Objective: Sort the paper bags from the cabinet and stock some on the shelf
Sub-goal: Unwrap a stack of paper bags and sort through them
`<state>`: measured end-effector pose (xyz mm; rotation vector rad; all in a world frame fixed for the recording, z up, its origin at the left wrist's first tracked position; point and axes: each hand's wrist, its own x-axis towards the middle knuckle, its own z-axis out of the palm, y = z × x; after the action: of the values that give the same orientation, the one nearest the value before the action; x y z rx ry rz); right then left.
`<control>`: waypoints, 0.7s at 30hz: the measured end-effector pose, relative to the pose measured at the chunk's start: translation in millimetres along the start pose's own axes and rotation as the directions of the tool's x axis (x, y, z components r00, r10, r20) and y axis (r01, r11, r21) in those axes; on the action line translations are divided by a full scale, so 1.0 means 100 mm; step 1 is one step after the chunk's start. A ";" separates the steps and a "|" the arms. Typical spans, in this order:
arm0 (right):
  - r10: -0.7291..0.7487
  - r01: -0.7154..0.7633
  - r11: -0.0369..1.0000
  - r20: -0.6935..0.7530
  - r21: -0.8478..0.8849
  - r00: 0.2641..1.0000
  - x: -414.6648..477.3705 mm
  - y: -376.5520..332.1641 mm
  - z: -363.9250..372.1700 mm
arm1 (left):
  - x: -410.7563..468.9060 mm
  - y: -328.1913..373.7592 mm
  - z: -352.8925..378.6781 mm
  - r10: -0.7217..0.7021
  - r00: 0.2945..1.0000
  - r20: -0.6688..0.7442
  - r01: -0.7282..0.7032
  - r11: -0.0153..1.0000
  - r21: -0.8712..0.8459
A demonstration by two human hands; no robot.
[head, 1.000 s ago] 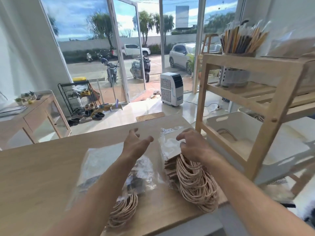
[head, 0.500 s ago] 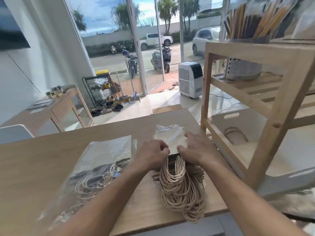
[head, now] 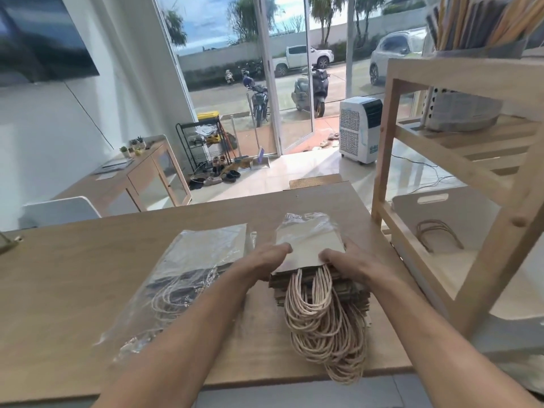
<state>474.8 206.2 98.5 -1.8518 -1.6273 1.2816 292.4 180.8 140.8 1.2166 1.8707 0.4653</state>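
Item: stack of brown paper bags [head: 309, 251], beige twisted-cord handles, on wooden table [head: 73, 290], far end inside clear plastic sleeve [head: 306, 228]. Your left hand [head: 266, 257] and right hand [head: 350, 260] clamp its sides. Step: unsleeving, likely. Next: draw stack free, then carry to pale wooden shelf [head: 384, 142].

the left hand [head: 263, 260] grips and hides the left edge of the stack of paper bags [head: 309, 251], the right hand [head: 350, 262] its right edge; the bag count cannot be told. the left forearm [head: 191, 334] hides part of the wrapped pack [head: 212, 248], its contents blurred by glare. the wooden shelf [head: 459, 75] runs off the right edge; the blurred holder of sticks [head: 477, 50] is cut by the top edge.
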 end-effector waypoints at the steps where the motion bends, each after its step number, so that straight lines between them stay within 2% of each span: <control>1: 0.012 -0.013 1.000 0.026 0.013 1.000 0.08 0.06 -0.01 | 0.02 -0.02 0.00 -0.015 1.000 -0.005 0.014 0.999 -0.033; 3: 0.028 -0.028 1.000 0.050 0.008 0.998 -0.12 -0.05 -0.08 | 0.03 -0.04 0.00 -0.009 1.000 -0.028 0.008 0.999 -0.036; 6: 0.067 -0.065 0.998 0.103 -0.023 0.992 -0.36 -0.17 -0.18 | 0.08 -0.07 0.02 0.013 0.999 -0.039 -0.011 0.998 0.055; 11: 0.168 -0.165 0.986 0.163 -0.034 0.972 -0.34 -0.13 -0.24 | 0.16 -0.14 0.06 -0.081 0.988 0.135 0.081 0.997 0.010; 14: 0.169 -0.170 0.985 0.172 -0.009 0.971 -0.29 -0.11 -0.24 | 0.21 -0.20 0.06 -0.099 0.974 0.205 0.115 0.991 -0.068; 18: 0.171 -0.170 0.985 0.192 -0.021 0.966 -0.24 -0.14 -0.22 | 0.28 -0.26 0.04 -0.115 0.927 0.358 0.215 0.943 -0.255; 21: 0.122 -0.134 0.990 0.225 0.038 0.967 -0.19 -0.15 -0.20 | 0.31 -0.31 0.11 -0.114 0.922 0.370 0.245 0.912 -0.328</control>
<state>483.0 198.9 127.6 -1.8641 -1.5840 1.6227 278.3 192.7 99.6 0.8007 1.4944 0.4441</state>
